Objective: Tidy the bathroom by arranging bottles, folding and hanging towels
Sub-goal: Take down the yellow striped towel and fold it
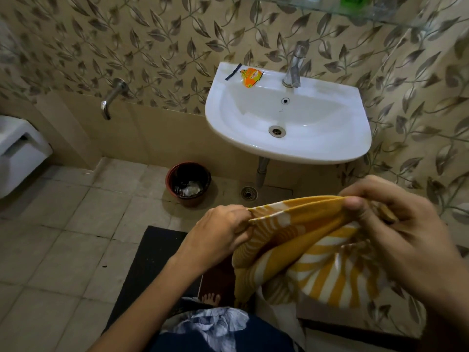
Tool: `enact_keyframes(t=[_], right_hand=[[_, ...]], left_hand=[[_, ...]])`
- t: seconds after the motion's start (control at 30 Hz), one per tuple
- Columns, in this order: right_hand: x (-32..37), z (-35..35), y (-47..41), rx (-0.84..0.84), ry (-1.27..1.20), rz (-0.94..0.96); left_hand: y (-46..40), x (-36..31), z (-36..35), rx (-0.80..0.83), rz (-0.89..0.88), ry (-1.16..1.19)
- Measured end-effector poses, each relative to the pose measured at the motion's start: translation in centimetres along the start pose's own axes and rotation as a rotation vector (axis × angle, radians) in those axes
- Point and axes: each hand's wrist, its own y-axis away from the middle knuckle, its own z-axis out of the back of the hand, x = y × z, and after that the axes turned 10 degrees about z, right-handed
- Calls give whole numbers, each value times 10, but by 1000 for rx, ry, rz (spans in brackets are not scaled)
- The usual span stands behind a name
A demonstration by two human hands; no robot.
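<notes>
A yellow and white patterned towel hangs in front of me, below the sink. Its top edge is doubled over and stretched between my hands. My left hand pinches the left end of that edge. My right hand grips the right end, fingers curled over the cloth. The rest of the towel droops in loose folds toward my legs. On a glass shelf at the top edge stand bottles, cut off by the frame; a green one shows.
A white wall sink with a chrome tap carries an orange sachet. A brown bin stands on the tiled floor beside a floor drain. A wall spout and white toilet are left. A black mat lies underfoot.
</notes>
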Motion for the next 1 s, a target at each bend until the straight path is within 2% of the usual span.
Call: enact_keyframes(t=[0.13, 0.27, 0.33, 0.43, 0.5, 0.57, 0.6, 0.7, 0.77, 1.0], right_hand=[[-14, 19, 6, -57, 66, -25], [-41, 32, 20, -106, 96, -192], [-58, 33, 28, -33, 113, -347], [-65, 22, 30, 208, 175, -581], [-56, 12, 24, 186, 149, -505], [-36, -2, 11, 100, 42, -322], [-25, -11, 5, 109, -35, -235], [-6, -39, -9, 308, -179, -71], [-6, -47, -15, 409, -150, -45], [-13, -48, -13, 358, -56, 4]], left_hand=[[-2, 10, 2, 16, 17, 61], [-4, 4, 18, -37, -4, 274], [-3, -4, 24, -55, -63, 309], [-4, -17, 24, -63, -137, 285], [-5, -23, 21, -87, -149, 272], [-6, -29, 19, -102, -167, 253], [-7, -33, 20, -97, -182, 245], [-8, -41, 22, -54, -258, 252], [-6, -41, 24, -65, -290, 298], [1, -27, 32, -70, -252, 326]])
